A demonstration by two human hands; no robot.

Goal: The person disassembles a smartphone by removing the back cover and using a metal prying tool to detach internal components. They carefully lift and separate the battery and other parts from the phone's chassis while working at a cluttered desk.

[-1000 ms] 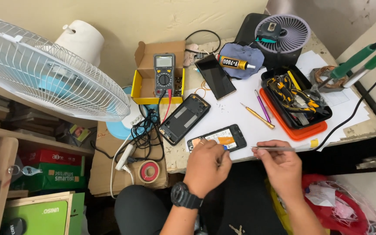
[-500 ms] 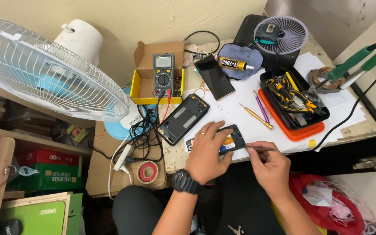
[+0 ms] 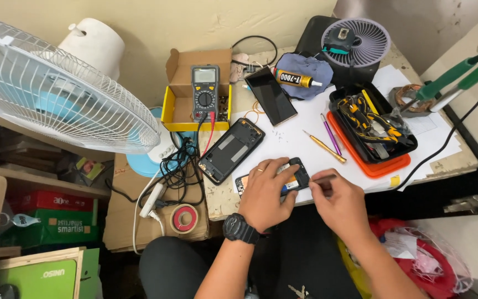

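The opened phone [image 3: 295, 178] lies flat at the near edge of the table [image 3: 449, 160], on white paper. The left hand [image 3: 265, 194] rests on top of it, fingers spread and pressing down, covering most of its left half; only the right end and a strip at the far left show. The right hand [image 3: 343, 204] sits just beside the phone's right end, fingers pinched narrow around a thin metal tool [image 3: 323, 178] whose tip points at that end. Whether the tip touches the phone cannot be told.

Beyond the left hand lies a black phone frame [image 3: 230, 149], near but apart. A yellow-handled screwdriver [image 3: 322, 146] and a purple tool [image 3: 331, 134] lie on bare paper past the phone. The tool tray [image 3: 385, 163] stands to the right, close to the right hand. Open room remains between the phone and the screwdriver; the table edge runs directly under both wrists.
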